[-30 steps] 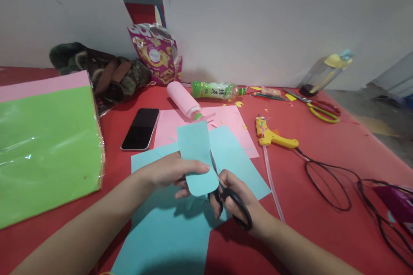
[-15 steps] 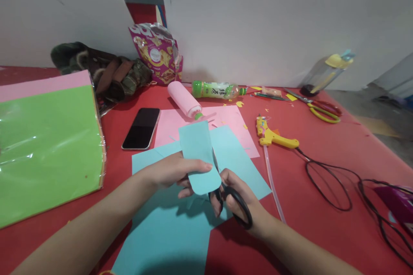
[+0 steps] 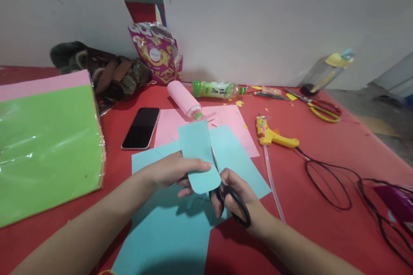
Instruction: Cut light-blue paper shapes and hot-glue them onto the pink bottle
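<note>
My left hand (image 3: 180, 171) pinches a light blue paper piece (image 3: 195, 142), thumb on top and fingers beneath. The end of this piece nearest me has rounded corners. In my right hand (image 3: 237, 193) is a pair of scissors (image 3: 239, 206) with black handles, my fingers through the loops. Its blade lies along the right edge of the piece, pointing away from me; the lower blade is hidden by the paper. Below both hands, larger light blue sheets (image 3: 174, 232) lie over a pink sheet (image 3: 245, 137) on the red table.
A phone (image 3: 141, 129) and plastic-covered green paper (image 3: 48, 146) lie on the left. Behind are a pink-wrapped bottle (image 3: 183, 99), a green-labelled bottle (image 3: 216, 90) and a snack bag (image 3: 156, 53). Rightward sit a yellow glue gun (image 3: 274, 137) with its cord and red-and-yellow-handled scissors (image 3: 322, 109).
The scissor handles have spread or shifted very slightly in my right hand. My left hand and the paper piece stay almost where they were.
</note>
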`<state>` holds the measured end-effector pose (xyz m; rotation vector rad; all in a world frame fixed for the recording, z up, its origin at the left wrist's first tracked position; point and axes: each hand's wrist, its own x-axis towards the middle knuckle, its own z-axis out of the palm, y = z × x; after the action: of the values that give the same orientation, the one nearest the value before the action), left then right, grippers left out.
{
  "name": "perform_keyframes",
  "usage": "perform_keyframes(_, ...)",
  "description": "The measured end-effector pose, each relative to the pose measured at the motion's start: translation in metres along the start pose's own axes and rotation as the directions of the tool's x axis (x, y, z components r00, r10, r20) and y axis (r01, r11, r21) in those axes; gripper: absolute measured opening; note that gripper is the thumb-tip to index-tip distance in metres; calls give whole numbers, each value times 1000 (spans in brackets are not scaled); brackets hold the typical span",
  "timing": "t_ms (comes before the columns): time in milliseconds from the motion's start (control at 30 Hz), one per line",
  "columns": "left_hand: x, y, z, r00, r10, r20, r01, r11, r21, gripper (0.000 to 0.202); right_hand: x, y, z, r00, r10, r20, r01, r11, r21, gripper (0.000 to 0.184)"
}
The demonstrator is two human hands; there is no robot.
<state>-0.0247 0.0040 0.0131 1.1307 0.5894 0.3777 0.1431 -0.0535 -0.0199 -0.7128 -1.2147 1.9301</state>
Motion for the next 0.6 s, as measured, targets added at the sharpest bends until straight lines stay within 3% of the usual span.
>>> perform_keyframes(600, 0, 0, -1, 1000, -16, 26, 17, 999, -42, 46, -1, -1, 1, 998, 58, -34, -58, 998, 13, 44)
